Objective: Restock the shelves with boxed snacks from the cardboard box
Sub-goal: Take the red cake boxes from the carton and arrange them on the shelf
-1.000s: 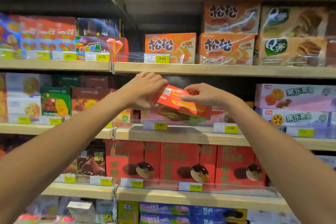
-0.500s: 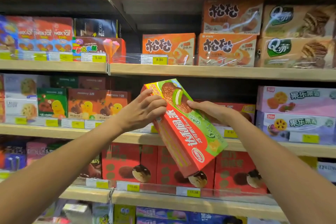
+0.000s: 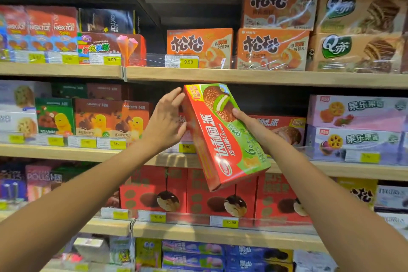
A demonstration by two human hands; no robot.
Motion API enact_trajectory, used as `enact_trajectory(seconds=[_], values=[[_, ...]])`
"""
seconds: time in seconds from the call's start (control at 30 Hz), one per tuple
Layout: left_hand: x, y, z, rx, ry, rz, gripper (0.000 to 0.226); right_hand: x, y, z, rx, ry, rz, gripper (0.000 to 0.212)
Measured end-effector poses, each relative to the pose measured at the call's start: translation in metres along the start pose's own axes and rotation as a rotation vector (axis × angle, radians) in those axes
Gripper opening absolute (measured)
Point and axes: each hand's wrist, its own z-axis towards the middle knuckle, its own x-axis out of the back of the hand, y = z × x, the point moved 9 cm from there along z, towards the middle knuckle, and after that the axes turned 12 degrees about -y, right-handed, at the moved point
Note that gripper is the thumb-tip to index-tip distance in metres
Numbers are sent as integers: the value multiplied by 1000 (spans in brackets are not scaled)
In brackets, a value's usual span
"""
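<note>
Before the middle shelf [image 3: 331, 169], the right hand [image 3: 247, 122] grips a tilted red-and-green snack box [image 3: 223, 139], the left hand [image 3: 165, 121] rests open against it, placement unfinished.

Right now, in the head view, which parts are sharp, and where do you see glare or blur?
Head view: the red-and-green box between the left hand and right hand is sharp; glare streaks the wrapped orange boxes; the edges blur and the shelf boards bow slightly.

Both forearms bare; left hand [image 3: 164, 120], right hand [image 3: 244, 119]: apparently no rings/watch.
</note>
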Motion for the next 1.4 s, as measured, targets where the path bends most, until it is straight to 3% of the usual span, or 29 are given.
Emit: enact_trajectory(seconds=[0.07,0.13,0.23,0.3,0.4,0.53,0.6,0.67,0.77,0.83,1.0,1.13,1.27,1.4], values=[[-15,-18,-6,290,-146,-249,49,4,2,0,7,68,20,59],[-42,-22,-15,523,-408,-599,43,11,5,0,15,181,33,70],[-70,8,-26,632,-730,-1117,69,19,4,-6,-1,400,-55,90],[-78,23,-27,607,-854,-1216,66,22,9,-7,-23,477,-38,105],[-88,31,-24,581,-928,-1246,55,23,18,1,-7,485,38,105],[-83,29,-4,628,-718,-1333,20,14,18,-2,21,438,96,61],[-78,23,6,620,-638,-1269,22,21,15,-3,39,473,55,47],[-76,18,12,580,-622,-1115,35,34,4,-13,68,613,-47,33],[-70,12,20,527,-577,-995,41,54,-13,-41,64,919,-284,42],[-64,10,26,478,-557,-952,40,56,-31,-57,133,1033,-494,40],[-43,10,52,287,-603,-564,70,34,-61,-49,370,911,-868,35],[-28,15,72,75,-559,-110,83,14,-74,-42,442,814,-1119,54],[-29,10,71,-67,-573,72,85,4,-71,-17,350,582,-1310,58],[-42,-8,55,-70,-614,139,83,0,-51,4,227,425,-1303,57]])
